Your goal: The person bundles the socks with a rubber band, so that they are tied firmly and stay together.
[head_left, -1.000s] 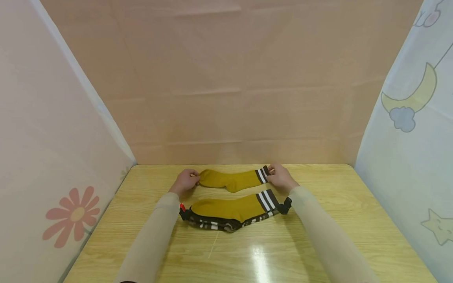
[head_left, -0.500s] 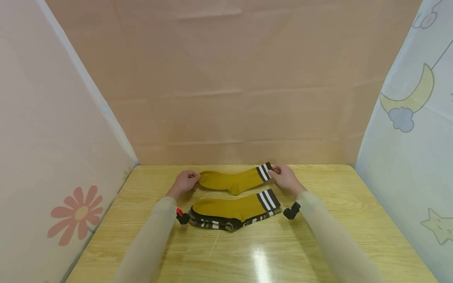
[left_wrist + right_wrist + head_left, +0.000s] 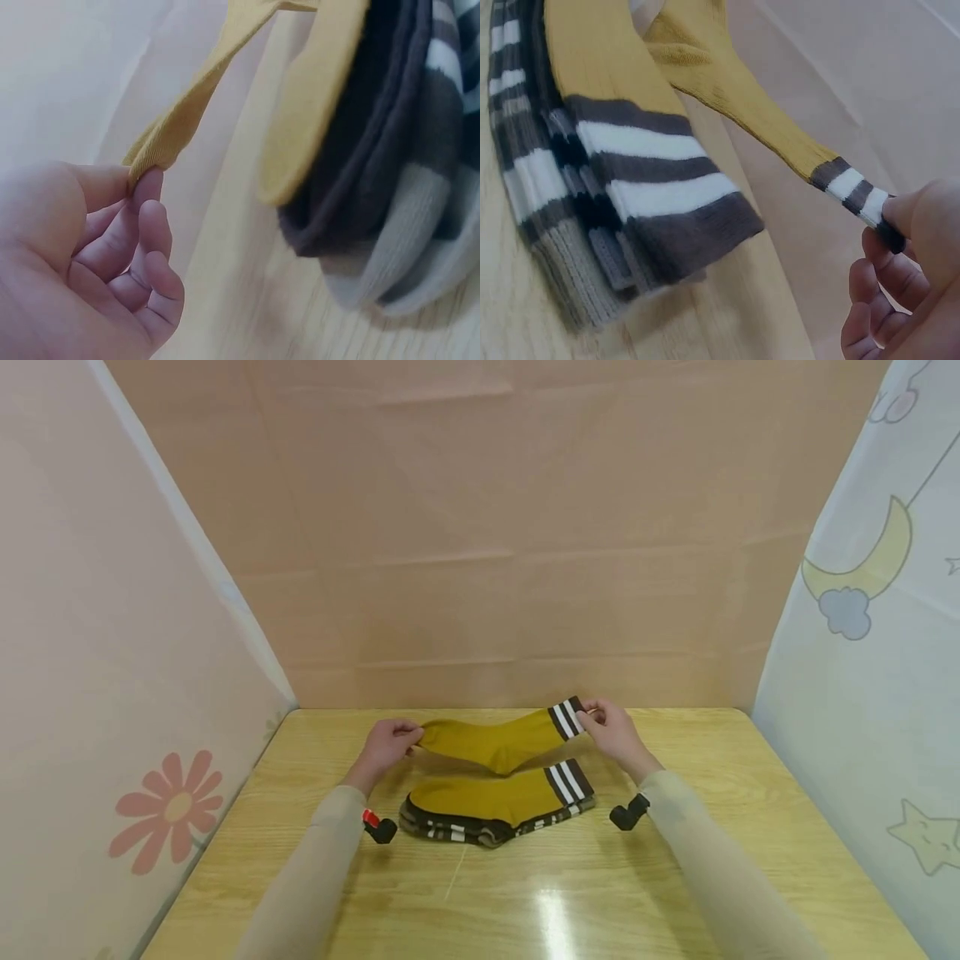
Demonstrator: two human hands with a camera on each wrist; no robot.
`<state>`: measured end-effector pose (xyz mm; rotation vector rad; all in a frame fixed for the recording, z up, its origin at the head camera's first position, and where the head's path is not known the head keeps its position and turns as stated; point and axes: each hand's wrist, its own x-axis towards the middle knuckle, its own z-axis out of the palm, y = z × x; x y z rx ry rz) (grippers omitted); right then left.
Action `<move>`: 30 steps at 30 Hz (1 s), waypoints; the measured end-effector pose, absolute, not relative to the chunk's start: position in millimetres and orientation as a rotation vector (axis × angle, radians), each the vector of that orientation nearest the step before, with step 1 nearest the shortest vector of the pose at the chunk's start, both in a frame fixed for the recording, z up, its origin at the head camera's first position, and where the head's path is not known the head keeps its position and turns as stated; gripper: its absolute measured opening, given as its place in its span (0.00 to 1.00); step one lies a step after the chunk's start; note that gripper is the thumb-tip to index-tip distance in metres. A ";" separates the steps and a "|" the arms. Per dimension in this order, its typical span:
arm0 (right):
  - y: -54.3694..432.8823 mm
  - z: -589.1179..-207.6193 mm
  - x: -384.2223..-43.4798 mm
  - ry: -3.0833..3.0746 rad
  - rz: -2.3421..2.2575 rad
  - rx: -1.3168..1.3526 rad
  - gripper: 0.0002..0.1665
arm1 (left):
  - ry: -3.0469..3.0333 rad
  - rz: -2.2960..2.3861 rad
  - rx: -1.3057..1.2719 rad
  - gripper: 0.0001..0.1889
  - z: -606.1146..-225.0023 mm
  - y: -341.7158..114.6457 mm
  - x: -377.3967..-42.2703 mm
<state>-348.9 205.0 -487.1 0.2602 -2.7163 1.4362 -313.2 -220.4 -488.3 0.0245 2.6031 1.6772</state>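
A mustard-yellow sock (image 3: 487, 742) with a brown, white-striped cuff is stretched between both hands, lifted off the table and sagging at its heel. My left hand (image 3: 386, 747) pinches its toe between thumb and forefinger, as the left wrist view shows. At the other end my right hand (image 3: 613, 735) pinches the striped cuff. Just nearer to me lies a stack of socks: a matching yellow sock (image 3: 472, 799) on top, with dark and patterned grey-brown socks (image 3: 457, 832) beneath it. Their toes point left and their cuffs right.
The socks lie on a light wood-grain table (image 3: 525, 893). A plain tan backdrop (image 3: 480, 543) rises at its far edge. Pale printed cloths (image 3: 862, 710) hang along both sides. Black wrist-camera mounts (image 3: 628, 812) stick out inward from the sleeves near the stack.
The held yellow sock has risen off the table, its cuff end most. My right hand has moved right and slightly up, my left hand slightly left. The stack stays put.
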 end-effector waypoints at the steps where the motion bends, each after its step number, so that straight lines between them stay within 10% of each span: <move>1: 205.8 -485.9 -348.2 -2.712 1.428 0.267 0.21 | 2.598 1.686 0.031 0.15 -487.5 -220.8 -312.6; 30: 217.5 -473.7 -328.0 -2.652 1.490 0.405 0.14 | 2.495 1.757 0.095 0.13 -480.3 -239.5 -279.8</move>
